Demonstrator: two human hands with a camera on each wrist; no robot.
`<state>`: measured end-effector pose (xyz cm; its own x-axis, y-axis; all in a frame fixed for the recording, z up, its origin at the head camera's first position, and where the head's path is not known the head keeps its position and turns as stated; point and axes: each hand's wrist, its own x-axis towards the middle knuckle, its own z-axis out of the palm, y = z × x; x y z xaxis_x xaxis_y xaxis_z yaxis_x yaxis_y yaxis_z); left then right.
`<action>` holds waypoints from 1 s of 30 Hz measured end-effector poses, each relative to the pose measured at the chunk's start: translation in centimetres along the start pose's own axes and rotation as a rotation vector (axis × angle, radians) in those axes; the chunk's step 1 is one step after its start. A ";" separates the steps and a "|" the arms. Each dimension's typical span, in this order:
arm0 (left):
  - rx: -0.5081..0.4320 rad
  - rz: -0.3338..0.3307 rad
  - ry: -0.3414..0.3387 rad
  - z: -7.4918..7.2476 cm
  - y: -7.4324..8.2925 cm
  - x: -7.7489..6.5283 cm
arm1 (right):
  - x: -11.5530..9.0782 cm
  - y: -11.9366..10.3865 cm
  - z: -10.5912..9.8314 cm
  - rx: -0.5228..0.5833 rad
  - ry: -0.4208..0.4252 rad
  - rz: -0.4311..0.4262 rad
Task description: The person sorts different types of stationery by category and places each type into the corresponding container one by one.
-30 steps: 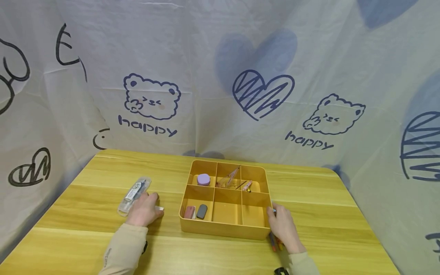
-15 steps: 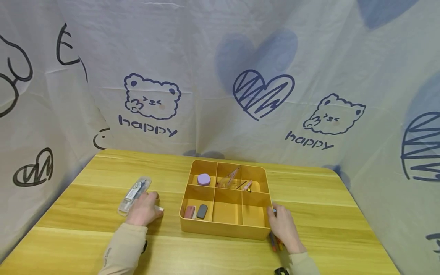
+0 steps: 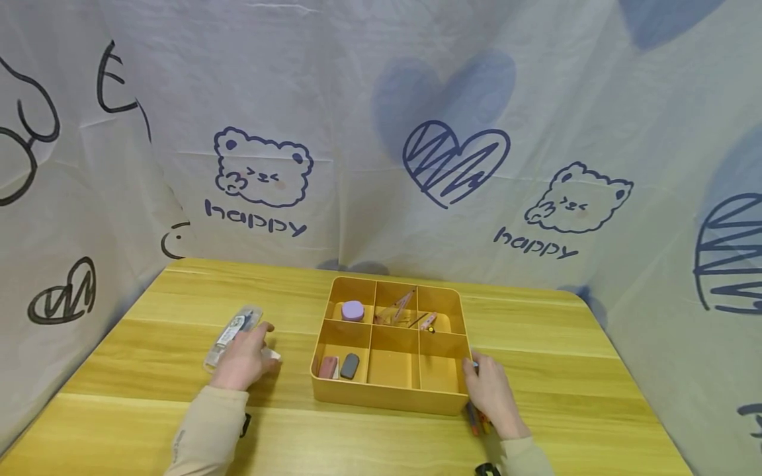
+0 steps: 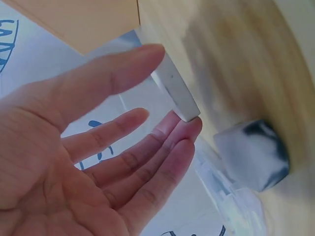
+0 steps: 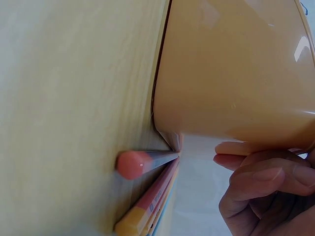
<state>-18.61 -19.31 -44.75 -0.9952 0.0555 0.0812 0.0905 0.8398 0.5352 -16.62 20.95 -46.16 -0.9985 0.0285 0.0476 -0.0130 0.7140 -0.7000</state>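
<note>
My left hand (image 3: 243, 360) pinches a white eraser (image 4: 178, 91) between thumb and fingertips, left of the yellow divided box (image 3: 389, 398). Under that hand, in the left wrist view, a white-and-black block (image 4: 253, 155) sits on the table beside a clear plastic pencil case (image 3: 229, 337). My right hand (image 3: 493, 393) grips the box's right wall, thumb at the rim and the other fingers curled outside. Below it lie several pencils, one with a red end (image 5: 132, 165), another with a yellow end (image 5: 133, 223).
Inside the box are a purple rounded piece (image 3: 352, 311), a set square (image 3: 395, 309), a pink tool (image 3: 428, 322), a reddish eraser (image 3: 328, 367) and a dark grey eraser (image 3: 350, 365). A printed white cloth (image 3: 369, 231) hangs behind the wooden table (image 3: 536, 330).
The left hand has shifted slightly left and turned, carrying the white eraser with it. The right hand and the box have stayed put.
</note>
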 end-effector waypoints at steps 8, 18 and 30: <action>-0.009 0.090 0.056 -0.2 0.1 -0.3 | 0.0 0.0 0.1 -0.002 0.007 -0.008; -0.041 0.130 0.102 -0.7 1.1 -0.6 | 0.0 0.1 0.2 0.005 0.004 -0.020; 0.001 0.196 0.180 -0.5 2.4 -0.8 | 0.1 0.2 0.2 -0.004 0.001 -0.016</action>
<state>-17.58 -17.58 -43.08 -0.9359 0.1200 0.3313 0.2803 0.8233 0.4935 -16.72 20.93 -46.40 -0.9981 0.0178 0.0589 -0.0283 0.7174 -0.6961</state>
